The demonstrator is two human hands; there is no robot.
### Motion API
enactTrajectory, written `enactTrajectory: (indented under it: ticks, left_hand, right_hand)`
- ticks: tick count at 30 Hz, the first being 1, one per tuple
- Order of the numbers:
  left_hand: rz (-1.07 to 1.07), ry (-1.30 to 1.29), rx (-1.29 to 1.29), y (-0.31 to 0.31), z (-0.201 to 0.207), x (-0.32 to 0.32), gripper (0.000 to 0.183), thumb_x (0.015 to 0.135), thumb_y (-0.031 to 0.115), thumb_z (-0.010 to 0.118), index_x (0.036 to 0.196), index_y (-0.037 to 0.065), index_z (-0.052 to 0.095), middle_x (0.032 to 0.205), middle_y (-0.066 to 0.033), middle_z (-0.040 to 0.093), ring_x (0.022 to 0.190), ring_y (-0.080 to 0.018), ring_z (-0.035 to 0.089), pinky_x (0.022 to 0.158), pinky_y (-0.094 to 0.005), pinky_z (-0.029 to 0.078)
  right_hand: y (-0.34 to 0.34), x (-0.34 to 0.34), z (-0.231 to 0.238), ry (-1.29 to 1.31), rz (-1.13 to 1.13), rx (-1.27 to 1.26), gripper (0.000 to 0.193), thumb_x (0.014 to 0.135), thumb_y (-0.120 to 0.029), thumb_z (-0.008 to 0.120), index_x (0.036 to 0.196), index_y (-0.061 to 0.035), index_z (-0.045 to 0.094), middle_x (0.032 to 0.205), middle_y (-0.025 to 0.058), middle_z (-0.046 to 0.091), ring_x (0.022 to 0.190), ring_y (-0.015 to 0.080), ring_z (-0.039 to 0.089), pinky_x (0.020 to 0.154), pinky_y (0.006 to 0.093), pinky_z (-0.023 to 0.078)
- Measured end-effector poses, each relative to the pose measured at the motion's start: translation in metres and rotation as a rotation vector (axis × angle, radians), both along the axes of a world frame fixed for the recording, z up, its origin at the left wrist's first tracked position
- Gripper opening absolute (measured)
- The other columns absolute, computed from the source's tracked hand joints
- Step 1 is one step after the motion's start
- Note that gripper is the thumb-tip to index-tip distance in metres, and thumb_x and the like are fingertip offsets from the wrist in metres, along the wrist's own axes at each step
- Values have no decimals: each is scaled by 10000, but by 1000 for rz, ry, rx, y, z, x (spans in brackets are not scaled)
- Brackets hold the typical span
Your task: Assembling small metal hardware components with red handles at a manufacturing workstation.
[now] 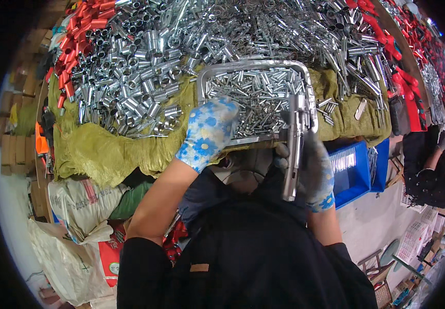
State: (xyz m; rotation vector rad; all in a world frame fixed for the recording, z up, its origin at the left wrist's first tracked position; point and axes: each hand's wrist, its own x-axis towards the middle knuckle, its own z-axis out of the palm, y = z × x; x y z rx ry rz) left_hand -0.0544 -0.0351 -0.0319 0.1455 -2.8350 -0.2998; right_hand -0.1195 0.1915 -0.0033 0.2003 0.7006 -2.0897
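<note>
My left hand [212, 129], in a white glove with blue flowers, reaches over the near left part of a metal tray [202, 85]. The tray holds a heap of small silvery pins [266, 103]. The back of this hand hides its fingertips, so I cannot see whether they hold a pin. My right hand [317, 170], in a similar glove with grey-black fingers, is closed round a long silvery slotted metal tube [295, 149]. The tube stands nearly upright in the picture, its upper end over the tray's right side. Motion blurs the right hand slightly.
Behind the tray lie piles of short metal sleeves [135, 77], springs and rods, with red handles [70, 56] at the left. Yellow-green cloth [104, 154] covers the table's front. Blue bins [353, 172] stand at the right, near another person's arm [433, 157]. Sacks [81, 206] lie below left.
</note>
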Motion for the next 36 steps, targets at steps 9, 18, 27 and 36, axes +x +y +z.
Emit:
enactTrajectory:
  ticks: [9, 18, 27, 36]
  left_hand:
    - [102, 86, 173, 7, 18, 2, 275, 775, 101, 657, 1044, 85, 601, 1065, -116, 634, 943, -312, 625, 768, -400, 510]
    - [76, -60, 935, 22, 46, 2, 153, 814, 164, 687, 904, 49, 641, 853, -97, 657, 793, -220, 642, 711, -334, 495]
    - [-23, -86, 1150, 40, 46, 8, 172, 784, 123, 747, 885, 19, 655, 797, -32, 658, 710, -79, 615, 650, -227, 494]
    - [47, -249, 1100, 46, 56, 6, 292, 785, 269, 766, 894, 18, 664, 747, -22, 646, 667, -77, 583, 612, -246, 473]
  right_hand:
    - [-3, 11, 0, 58, 189, -58, 466, 1013, -369, 343, 1368, -70, 385, 1078, 119, 570, 589, 117, 417, 356, 170, 376]
    - [-7, 10, -3, 156, 225, 103, 562, 965, -360, 483, 1441, -118, 309, 1114, 102, 581, 740, 158, 579, 507, 250, 480]
    - [-12, 16, -1, 229, 151, 133, 585, 974, -317, 485, 1462, -84, 262, 903, 42, 573, 651, 102, 558, 513, 217, 477]
    - [-8, 19, -2, 320, 163, 113, 625, 964, -337, 499, 1466, -74, 237, 920, 56, 578, 649, 102, 554, 517, 223, 468]
